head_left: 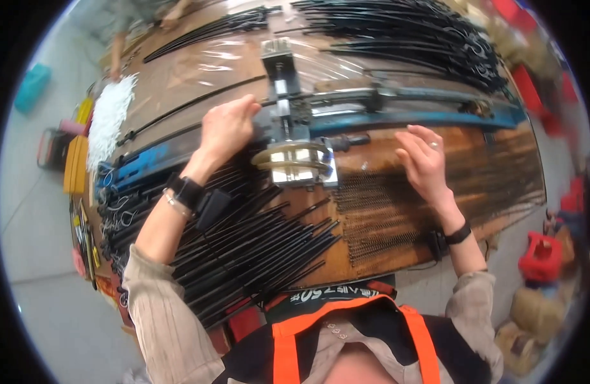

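My left hand (pixel 226 131) is closed beside the left side of a metal clamping fixture (pixel 286 131), its fingertips curled together near a dark rod end; what lies inside the fingers is hidden. The fixture carries a screw and a round brass-coloured wheel (pixel 293 155). My right hand (pixel 425 161) hovers above the right part of the table, fingers bent and apart, with nothing visible in them. Below it lie rows of thin coiled springs (pixel 381 217). Just left of that hand, a black handle (pixel 350 141) sticks out from the fixture.
Black rods (pixel 263 243) are piled at the near left, with more bundles (pixel 410 38) along the far side. A blue rail (pixel 410 121) crosses the wooden table. White strands (pixel 112 115) lie at the left edge. A red stool (pixel 539 256) stands on the floor at right.
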Demonstrator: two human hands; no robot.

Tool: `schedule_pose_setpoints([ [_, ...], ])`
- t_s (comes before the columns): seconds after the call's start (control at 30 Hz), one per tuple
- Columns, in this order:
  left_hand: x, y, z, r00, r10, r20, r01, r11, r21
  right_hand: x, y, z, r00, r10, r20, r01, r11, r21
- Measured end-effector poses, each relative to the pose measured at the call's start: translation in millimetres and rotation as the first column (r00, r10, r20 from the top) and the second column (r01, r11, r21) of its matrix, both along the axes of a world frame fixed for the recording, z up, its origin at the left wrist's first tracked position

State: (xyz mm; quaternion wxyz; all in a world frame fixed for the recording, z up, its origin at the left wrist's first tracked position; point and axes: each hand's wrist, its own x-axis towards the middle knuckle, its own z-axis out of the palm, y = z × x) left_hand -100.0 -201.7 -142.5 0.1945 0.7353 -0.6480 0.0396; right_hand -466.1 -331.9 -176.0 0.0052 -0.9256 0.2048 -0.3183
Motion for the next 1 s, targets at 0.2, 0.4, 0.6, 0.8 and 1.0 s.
schedule_pose_setpoints([
  [0.2,4.1,2.1,-2.8,1.0,-0.008,0.03,0.008,1.0,0.004,20.5,15.5,-0.4,0.992,0.094,0.079,-0.105,0.984,0.146],
  [0.4,-1.8,-4.4,-5.7,1.0,-0.001,0.027,0.003,0.997,-0.076,53.0,16.7,-19.3,0.977,0.129,0.17,-0.196,0.857,0.477],
  [0.6,8.0,-1.6,-19.3,0.969,-0.103,0.224,0.137,0.98,-0.142,64.8,-3.0,-39.1,0.978,0.173,0.12,-0.199,0.573,0.795],
  [0.8,76.4,10.9,-12.3,0.857,-0.212,0.469,0.369,0.888,-0.273,43.1,47.1,-34.0,0.947,0.316,-0.054,-0.306,0.94,0.149],
  [1.0,59.2,72.4,-16.1,0.857,0.1,0.506,0.07,0.949,-0.307,52.4,52.5,-38.2,0.945,0.323,-0.045,-0.311,0.936,0.165],
])
